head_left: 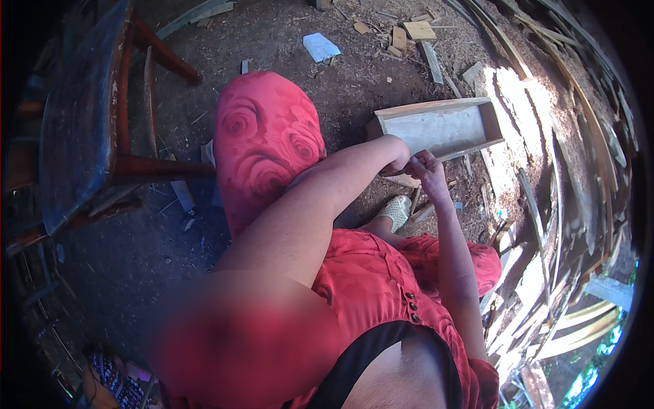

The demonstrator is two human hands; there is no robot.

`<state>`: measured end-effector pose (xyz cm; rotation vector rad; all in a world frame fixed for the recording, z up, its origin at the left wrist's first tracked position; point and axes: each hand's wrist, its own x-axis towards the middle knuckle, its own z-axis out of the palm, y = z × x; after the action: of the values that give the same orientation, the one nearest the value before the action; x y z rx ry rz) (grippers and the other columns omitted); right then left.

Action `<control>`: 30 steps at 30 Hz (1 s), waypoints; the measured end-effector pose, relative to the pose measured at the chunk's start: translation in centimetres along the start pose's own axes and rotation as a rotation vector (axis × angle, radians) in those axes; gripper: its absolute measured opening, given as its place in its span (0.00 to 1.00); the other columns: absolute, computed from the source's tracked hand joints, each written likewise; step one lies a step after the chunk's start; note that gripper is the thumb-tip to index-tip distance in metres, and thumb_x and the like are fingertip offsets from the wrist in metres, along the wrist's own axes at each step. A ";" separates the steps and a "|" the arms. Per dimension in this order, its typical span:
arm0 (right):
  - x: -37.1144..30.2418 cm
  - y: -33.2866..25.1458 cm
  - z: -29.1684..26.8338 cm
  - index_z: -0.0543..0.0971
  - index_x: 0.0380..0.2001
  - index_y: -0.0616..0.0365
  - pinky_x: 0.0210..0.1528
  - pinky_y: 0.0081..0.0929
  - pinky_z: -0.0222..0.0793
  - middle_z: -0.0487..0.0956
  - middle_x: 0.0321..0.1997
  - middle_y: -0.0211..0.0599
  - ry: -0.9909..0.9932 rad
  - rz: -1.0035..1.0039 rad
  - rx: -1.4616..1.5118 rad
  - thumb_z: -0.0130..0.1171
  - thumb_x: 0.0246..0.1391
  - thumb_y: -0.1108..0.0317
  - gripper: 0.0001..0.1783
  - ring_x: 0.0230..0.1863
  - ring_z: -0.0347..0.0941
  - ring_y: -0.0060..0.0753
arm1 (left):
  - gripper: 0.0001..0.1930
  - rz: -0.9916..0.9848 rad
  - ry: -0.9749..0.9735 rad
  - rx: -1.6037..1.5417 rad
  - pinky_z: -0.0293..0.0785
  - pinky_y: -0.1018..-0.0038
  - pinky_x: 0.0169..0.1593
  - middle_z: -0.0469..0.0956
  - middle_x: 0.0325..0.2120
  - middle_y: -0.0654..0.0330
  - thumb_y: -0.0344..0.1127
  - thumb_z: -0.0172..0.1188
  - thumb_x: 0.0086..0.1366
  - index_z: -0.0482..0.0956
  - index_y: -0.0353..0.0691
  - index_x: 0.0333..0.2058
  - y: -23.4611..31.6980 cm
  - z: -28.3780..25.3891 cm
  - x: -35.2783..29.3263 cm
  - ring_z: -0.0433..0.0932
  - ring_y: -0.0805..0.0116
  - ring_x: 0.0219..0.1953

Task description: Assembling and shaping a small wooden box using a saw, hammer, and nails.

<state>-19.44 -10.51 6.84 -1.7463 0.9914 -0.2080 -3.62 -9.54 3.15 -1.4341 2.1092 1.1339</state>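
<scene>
My left hand (396,155) is bent down at the wrist, its fingers curled and mostly hidden from view. Right against it, my right hand (429,172) is closed in a pinch, thumb and fingers pressed together. Whatever lies between the two hands is too small or too covered to make out. Just beyond them, a shallow rectangular wooden box (441,131) with a pale bottom and low plank sides sits on the ground. Both hands are in front of its near side; whether they touch it, I cannot tell. A light strip of wood (405,181) shows beneath my fingers.
A dark-topped wooden piece of furniture (78,129) with reddish legs stands at the left. Long planks and offcuts (545,225) are heaped along the right. Wood scraps (419,31) and a pale flat piece (321,47) lie on the dirt ahead. My shoe (396,210) is near the box.
</scene>
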 end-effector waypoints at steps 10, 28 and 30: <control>0.5 0.2 -0.7 0.74 0.38 0.59 0.34 0.18 0.68 0.81 0.31 0.33 -0.109 0.015 0.136 0.51 0.62 0.66 0.08 0.31 0.75 0.19 | 0.14 -0.047 0.001 -0.066 0.74 0.64 0.43 0.81 0.38 0.50 0.28 0.62 0.45 0.83 0.37 0.35 -0.3 0.1 0.0 0.79 0.55 0.41; 0.5 0.3 -0.5 0.74 0.38 0.60 0.34 0.19 0.67 0.81 0.30 0.32 -0.104 0.023 0.056 0.52 0.61 0.65 0.09 0.30 0.75 0.20 | 0.16 -0.043 0.118 -0.135 0.74 0.65 0.42 0.81 0.38 0.51 0.27 0.62 0.44 0.83 0.38 0.36 0.1 0.2 -1.2 0.79 0.56 0.41; 0.3 -0.2 0.0 0.74 0.38 0.60 0.34 0.19 0.67 0.81 0.30 0.32 -0.101 0.008 0.052 0.52 0.61 0.65 0.09 0.31 0.75 0.20 | 0.16 -0.083 0.067 -0.173 0.74 0.65 0.42 0.81 0.38 0.51 0.27 0.61 0.44 0.83 0.38 0.36 -0.5 0.6 -0.4 0.79 0.57 0.41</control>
<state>-19.08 -10.71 6.92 -1.6884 0.9122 -0.1378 -3.09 -8.96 2.84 -1.6424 2.0164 1.2796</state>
